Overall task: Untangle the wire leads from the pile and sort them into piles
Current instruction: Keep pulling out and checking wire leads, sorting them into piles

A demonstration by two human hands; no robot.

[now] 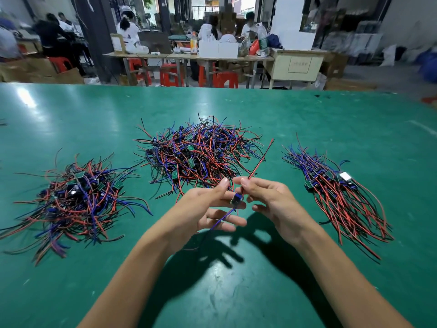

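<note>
Red and black wire juts up from one freed wire lead (237,200) held between both hands above the desk (71,110); the right hand (272,204) pinches its red end, the left hand (208,209) supports the small board with loosely curled fingers; the tangled pile (201,157) lies just beyond the hands; the neat pile (335,197) sits right of them, a loose pile (80,197) left; next, I judge, straighten it and lay it rightward.

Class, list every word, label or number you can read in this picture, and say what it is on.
None can be read.
Paper sign on the cream cabinet: characters too blurred.
Label on the orange bottle: too small.
White tag on the right wire pile: looks blank.
</note>
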